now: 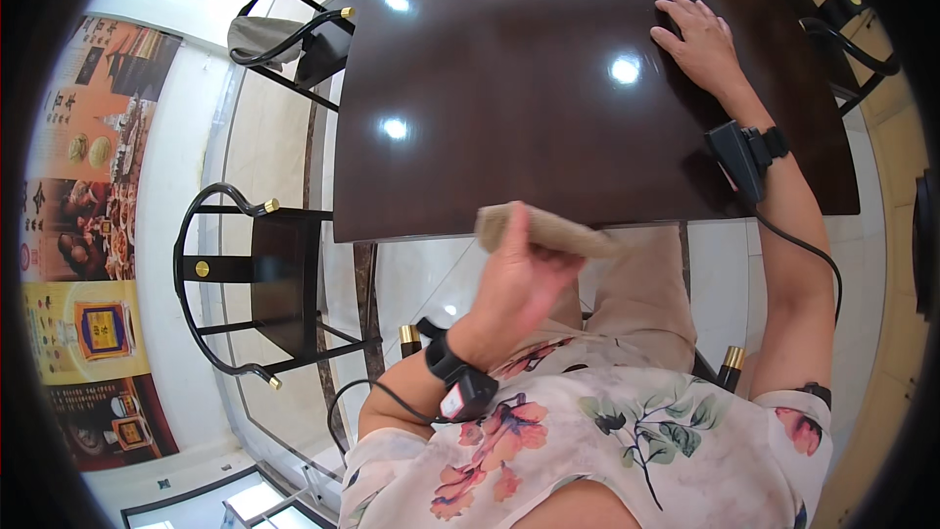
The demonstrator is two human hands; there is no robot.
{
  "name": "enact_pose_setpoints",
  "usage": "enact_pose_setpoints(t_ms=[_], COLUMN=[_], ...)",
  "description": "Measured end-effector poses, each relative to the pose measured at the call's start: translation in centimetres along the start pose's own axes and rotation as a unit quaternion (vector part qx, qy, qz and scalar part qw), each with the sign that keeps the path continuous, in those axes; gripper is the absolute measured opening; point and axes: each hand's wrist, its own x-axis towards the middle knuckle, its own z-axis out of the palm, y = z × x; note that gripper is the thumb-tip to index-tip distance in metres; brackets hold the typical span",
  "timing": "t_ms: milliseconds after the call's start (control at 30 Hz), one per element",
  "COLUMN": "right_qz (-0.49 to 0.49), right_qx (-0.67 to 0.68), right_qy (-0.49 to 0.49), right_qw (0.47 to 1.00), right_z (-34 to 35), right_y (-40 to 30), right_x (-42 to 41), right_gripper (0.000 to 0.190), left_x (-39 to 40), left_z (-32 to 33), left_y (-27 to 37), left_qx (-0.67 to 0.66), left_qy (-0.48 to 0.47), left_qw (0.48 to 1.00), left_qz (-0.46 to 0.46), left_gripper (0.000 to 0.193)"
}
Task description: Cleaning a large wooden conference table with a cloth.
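Note:
My left hand [518, 286] grips a folded beige cloth [551, 229], slightly blurred, at the near edge of a dark, glossy wooden table [477, 125]. The thumb lies along one side of the cloth, and the hand is above my lap. Farther off, at the right, my right hand [698, 40] rests on the tabletop with its fingers extended and holds nothing. Both wrists carry black strapped devices with cables, one on the left [470, 393] and one on the right [738, 158].
A black armchair [286, 279] with brass-tipped arms stands left of the table. Behind it, another chair [323, 51] has a grey-brown cloth [264, 40] over its arm. More chairs [852, 44] stand at the right. Printed posters [88, 235] cover the left wall.

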Motion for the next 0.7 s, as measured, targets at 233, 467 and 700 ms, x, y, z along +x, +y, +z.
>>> enact_pose_setpoints(t_ms=[233,467,700], right_qz=[0.009,-0.017,0.034], right_qx=[-0.004,-0.011,0.031], right_qy=[0.0,0.056,-0.006], right_qw=[1.0,0.998,0.999], right_z=[-0.4,-0.2,-1.8], right_y=[0.3,-1.6,-3.2], right_x=[0.3,-0.2,-0.9], right_gripper=[0.046,0.035,0.041], left_x=[-2.5,-1.8,-2.6], left_z=[-11.1,-17.1,-14.8], left_y=[9.4,13.2,21.8], left_qx=[0.057,0.323,0.388], left_qy=[0.219,0.377,0.201], left_qw=[0.918,0.747,0.878], left_qz=[0.327,0.441,0.193], left_gripper=[0.051,0.052,0.039])
